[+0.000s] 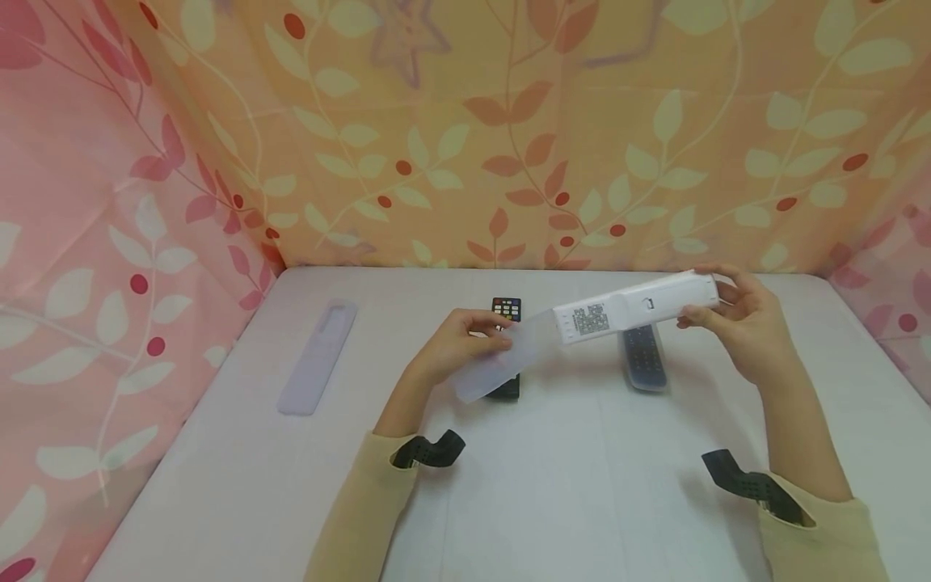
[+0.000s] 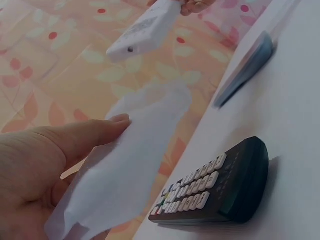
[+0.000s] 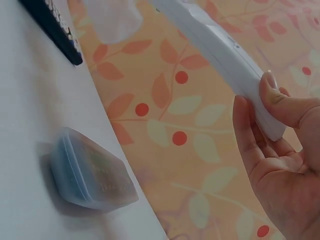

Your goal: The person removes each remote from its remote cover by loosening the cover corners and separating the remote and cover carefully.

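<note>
The right hand has the long white plastic remote control pinched at its far right end, thumb on one side and fingers on the other, holding it up off the worktop. Its long axis runs right to left, sloping down, so the gripped end is the higher one and the free end, with a printed code square near it, points left. The code-bearing face is turned toward the head camera. Over on the left, the left hand pinches a limp, frosted translucent cover between thumb and fingers; that cover slants from lower left up to the right, its upper end pointing at the remote's free end, and the left wrist view shows a gap between the two. Below the cover, partly hidden, lies a black remote with pale buttons, lengthwise away from the person. Under the white remote rests a dark remote in a translucent case, partly covered from above. Far left, well apart, a flat pale lavender translucent cover lies slanting, its far end to the right.
</note>
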